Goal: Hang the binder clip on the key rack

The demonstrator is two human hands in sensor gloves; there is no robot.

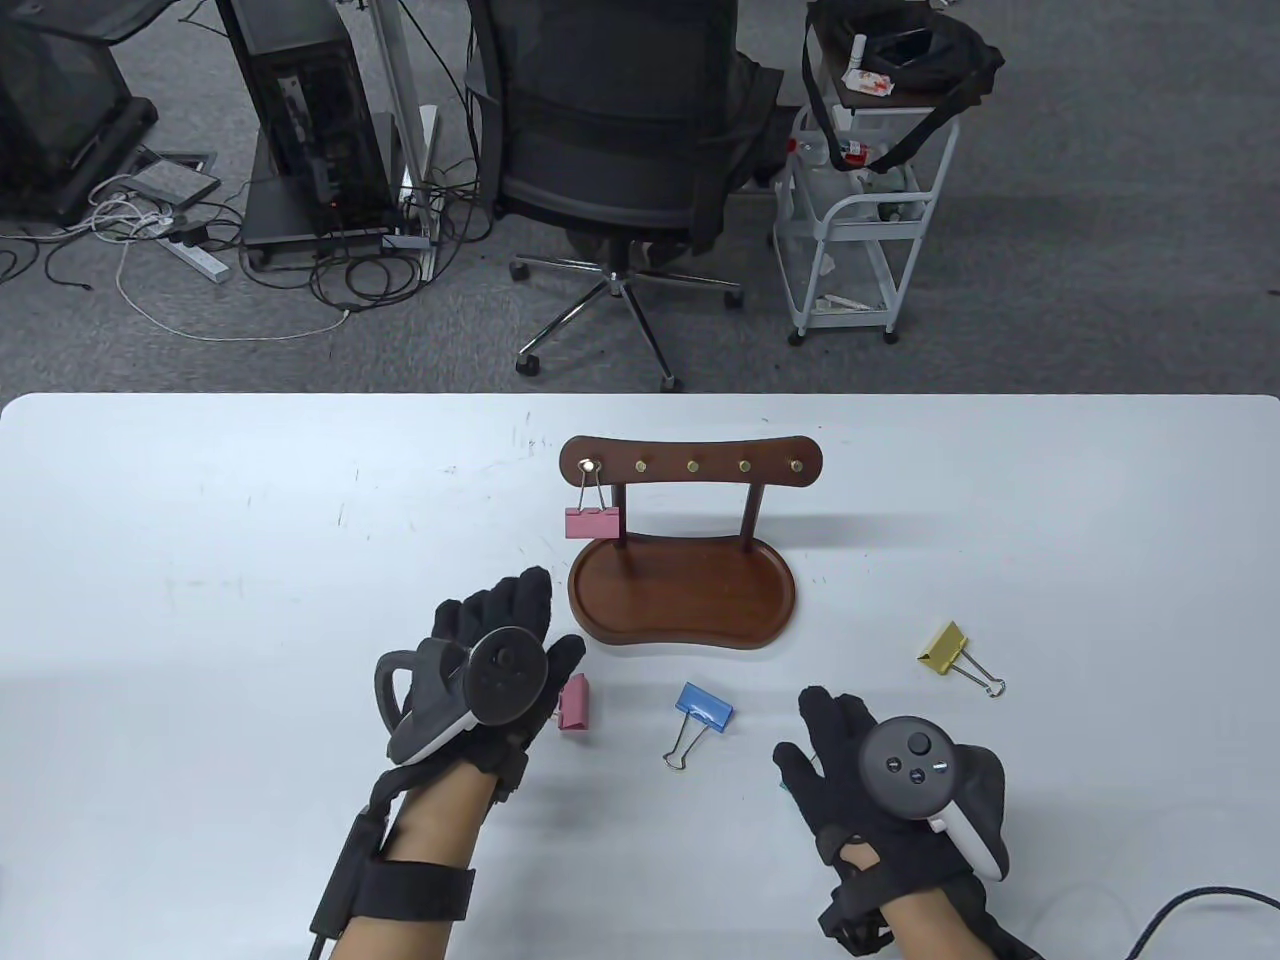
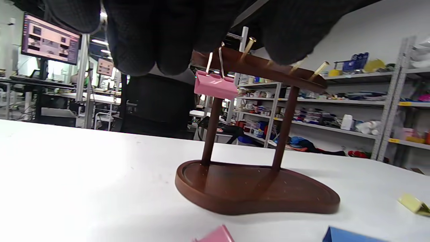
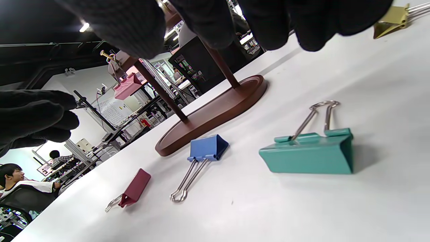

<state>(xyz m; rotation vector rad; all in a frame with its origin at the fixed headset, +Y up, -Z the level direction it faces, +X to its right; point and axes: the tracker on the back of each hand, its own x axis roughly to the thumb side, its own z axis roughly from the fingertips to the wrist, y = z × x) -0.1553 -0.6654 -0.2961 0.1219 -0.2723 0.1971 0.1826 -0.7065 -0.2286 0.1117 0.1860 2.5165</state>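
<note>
The wooden key rack (image 1: 690, 468) stands mid-table on its oval base (image 1: 680, 600). A pink binder clip (image 1: 593, 522) hangs from its leftmost brass hook; it also shows in the left wrist view (image 2: 215, 85). My left hand (image 1: 540, 625) is open and empty, just left of the base. A second pink clip (image 1: 575, 702) lies by its thumb. My right hand (image 1: 815, 730) is open and empty above a teal clip (image 3: 309, 156), which is almost hidden in the table view. A blue clip (image 1: 703, 705) lies between the hands.
A yellow clip (image 1: 945, 648) lies on the table to the right of the base. The rack's other hooks (image 1: 745, 466) are bare. An office chair (image 1: 620, 150) and a white cart (image 1: 860, 200) stand beyond the table's far edge.
</note>
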